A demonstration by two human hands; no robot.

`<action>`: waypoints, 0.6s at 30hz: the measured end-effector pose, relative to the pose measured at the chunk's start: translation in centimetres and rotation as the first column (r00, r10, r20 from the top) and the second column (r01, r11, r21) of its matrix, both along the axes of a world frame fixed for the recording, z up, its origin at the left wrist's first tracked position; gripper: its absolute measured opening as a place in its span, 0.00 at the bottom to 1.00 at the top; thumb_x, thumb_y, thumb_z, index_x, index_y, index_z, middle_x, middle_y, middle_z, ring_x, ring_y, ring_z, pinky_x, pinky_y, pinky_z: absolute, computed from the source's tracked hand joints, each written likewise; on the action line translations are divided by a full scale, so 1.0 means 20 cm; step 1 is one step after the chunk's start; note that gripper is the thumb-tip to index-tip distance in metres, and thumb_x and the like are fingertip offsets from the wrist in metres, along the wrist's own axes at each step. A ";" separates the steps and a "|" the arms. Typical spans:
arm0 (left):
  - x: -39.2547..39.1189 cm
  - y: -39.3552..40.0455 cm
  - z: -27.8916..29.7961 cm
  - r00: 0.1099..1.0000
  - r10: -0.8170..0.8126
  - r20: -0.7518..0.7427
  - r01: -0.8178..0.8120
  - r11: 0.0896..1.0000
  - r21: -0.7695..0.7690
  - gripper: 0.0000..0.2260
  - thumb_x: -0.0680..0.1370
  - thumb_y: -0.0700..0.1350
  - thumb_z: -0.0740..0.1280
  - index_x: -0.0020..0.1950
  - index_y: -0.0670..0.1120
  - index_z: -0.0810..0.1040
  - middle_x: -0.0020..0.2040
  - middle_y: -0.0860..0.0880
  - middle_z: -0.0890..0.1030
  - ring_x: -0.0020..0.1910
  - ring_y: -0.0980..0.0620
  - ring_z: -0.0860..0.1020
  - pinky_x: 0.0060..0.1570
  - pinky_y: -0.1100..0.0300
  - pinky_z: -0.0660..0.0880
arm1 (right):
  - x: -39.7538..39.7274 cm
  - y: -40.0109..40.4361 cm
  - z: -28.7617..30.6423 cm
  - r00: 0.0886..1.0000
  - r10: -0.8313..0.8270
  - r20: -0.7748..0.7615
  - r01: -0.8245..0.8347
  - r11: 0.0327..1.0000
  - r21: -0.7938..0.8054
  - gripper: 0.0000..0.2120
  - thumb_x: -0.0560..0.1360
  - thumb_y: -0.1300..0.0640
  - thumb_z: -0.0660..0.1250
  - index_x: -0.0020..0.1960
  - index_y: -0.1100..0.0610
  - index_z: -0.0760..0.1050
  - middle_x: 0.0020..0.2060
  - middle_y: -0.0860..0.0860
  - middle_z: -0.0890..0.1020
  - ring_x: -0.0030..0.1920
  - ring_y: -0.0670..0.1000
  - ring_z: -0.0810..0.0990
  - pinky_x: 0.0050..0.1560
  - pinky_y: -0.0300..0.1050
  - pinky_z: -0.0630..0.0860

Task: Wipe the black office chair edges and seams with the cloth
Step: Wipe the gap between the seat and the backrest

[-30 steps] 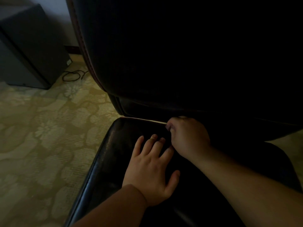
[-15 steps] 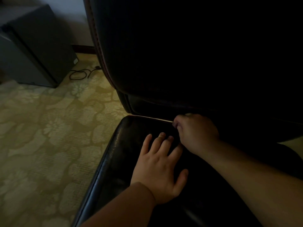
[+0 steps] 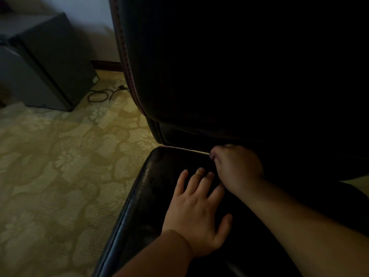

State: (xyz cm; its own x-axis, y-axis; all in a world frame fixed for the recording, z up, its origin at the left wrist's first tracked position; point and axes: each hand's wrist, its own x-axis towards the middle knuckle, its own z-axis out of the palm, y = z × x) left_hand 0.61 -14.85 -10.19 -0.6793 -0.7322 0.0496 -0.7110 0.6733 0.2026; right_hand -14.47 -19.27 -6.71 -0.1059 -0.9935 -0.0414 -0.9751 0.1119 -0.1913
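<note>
Nearest the camera, the person's left hand [image 3: 196, 214] lies flat on the chair seat [image 3: 147, 198], fingers straight and spread, pointing toward the back of the seat. Just beyond its fingertips, the right hand [image 3: 238, 168] is curled into a fist at the seat's rear edge, where a thin pale line of piping [image 3: 187, 149] runs leftward from the knuckles to the seat's back left corner. A small pale scrap at the top of the fist may be the cloth [image 3: 228, 145], pinched there, though the dim light leaves that uncertain. The seam's long axis runs left to right under the backrest [image 3: 229, 66], so the right hand, already on it, looks better placed to slide along it. Beyond the seat, the backrest rises dark and upright.
</note>
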 end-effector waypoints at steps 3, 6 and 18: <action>0.00 0.00 0.00 1.000 0.000 0.009 0.000 1.000 0.003 0.27 0.75 0.66 0.59 0.69 0.53 0.73 0.71 0.46 0.74 0.75 0.41 0.66 0.75 0.41 0.48 | -0.02 0.02 0.01 0.997 0.012 0.076 -0.012 1.000 -0.001 0.10 0.82 0.54 0.61 0.58 0.46 0.79 0.54 0.46 0.81 0.54 0.49 0.80 0.50 0.43 0.75; -0.01 0.00 -0.01 1.000 -0.001 0.013 0.001 1.000 -0.004 0.27 0.76 0.66 0.59 0.70 0.53 0.72 0.72 0.46 0.74 0.76 0.42 0.65 0.75 0.41 0.48 | -0.03 0.00 0.01 0.997 0.018 0.070 -0.019 1.000 0.008 0.11 0.82 0.54 0.60 0.60 0.45 0.78 0.55 0.46 0.80 0.55 0.50 0.79 0.49 0.42 0.73; -0.01 0.00 0.00 1.000 0.001 0.010 -0.001 1.000 0.000 0.27 0.76 0.65 0.58 0.69 0.52 0.72 0.72 0.46 0.72 0.77 0.42 0.63 0.76 0.41 0.47 | -0.01 -0.02 -0.03 0.993 0.017 0.117 -0.013 0.999 -0.036 0.11 0.82 0.52 0.61 0.59 0.45 0.79 0.55 0.45 0.82 0.55 0.49 0.80 0.50 0.43 0.74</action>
State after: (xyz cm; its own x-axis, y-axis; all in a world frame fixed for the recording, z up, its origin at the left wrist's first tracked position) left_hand 0.45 -14.88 -10.29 -0.6789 -0.7330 0.0428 -0.7138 0.6726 0.1951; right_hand -14.69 -19.67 -7.27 -0.0874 -0.9960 -0.0178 -0.9474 0.0886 -0.3077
